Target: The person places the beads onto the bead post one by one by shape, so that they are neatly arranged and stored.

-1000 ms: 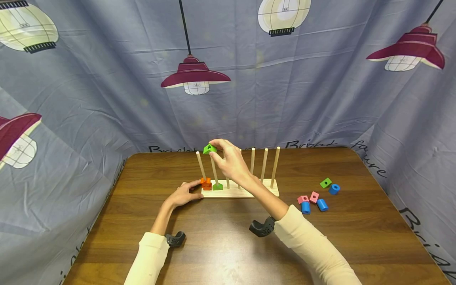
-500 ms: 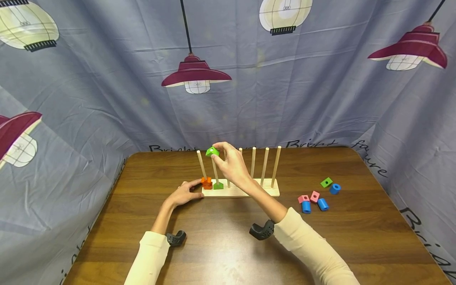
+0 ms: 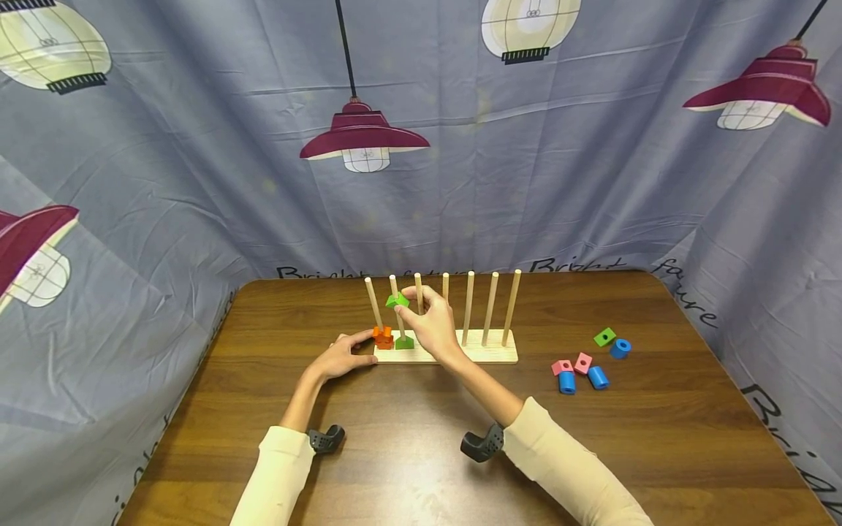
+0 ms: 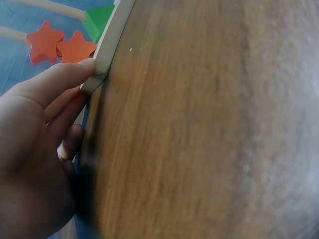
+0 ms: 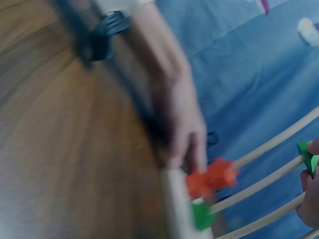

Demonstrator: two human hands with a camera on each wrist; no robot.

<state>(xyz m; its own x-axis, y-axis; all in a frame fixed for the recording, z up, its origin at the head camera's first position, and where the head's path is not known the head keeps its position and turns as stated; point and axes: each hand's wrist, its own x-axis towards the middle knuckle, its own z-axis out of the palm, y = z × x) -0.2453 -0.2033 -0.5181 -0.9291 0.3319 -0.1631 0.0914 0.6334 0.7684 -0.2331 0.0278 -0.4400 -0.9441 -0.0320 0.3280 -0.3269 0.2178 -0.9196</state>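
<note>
My right hand (image 3: 430,326) pinches a green triangular block (image 3: 397,300) between thumb and fingers. The block is on the second peg from the left, near its top, with the peg's tip showing above it. Another green triangular block (image 3: 404,343) sits at the foot of that peg. On the leftmost peg are two orange star blocks (image 4: 46,42), stacked at the bottom. My left hand (image 3: 338,358) holds the left end of the wooden peg board (image 3: 487,356), thumb on its front edge and fingers round the end. In the right wrist view, my right hand (image 5: 311,194) is partly cut off.
Several upright wooden pegs (image 3: 468,307) stand in a row along the board. To the right on the brown table (image 3: 421,446) lie a green block (image 3: 604,337), pink blocks (image 3: 582,363) and blue cylinders (image 3: 598,378). A printed curtain (image 3: 434,204) hangs behind the table.
My right hand has come down from above the second peg, and the green triangular block is now threaded onto it. The left hand has stayed at the board's end.
</note>
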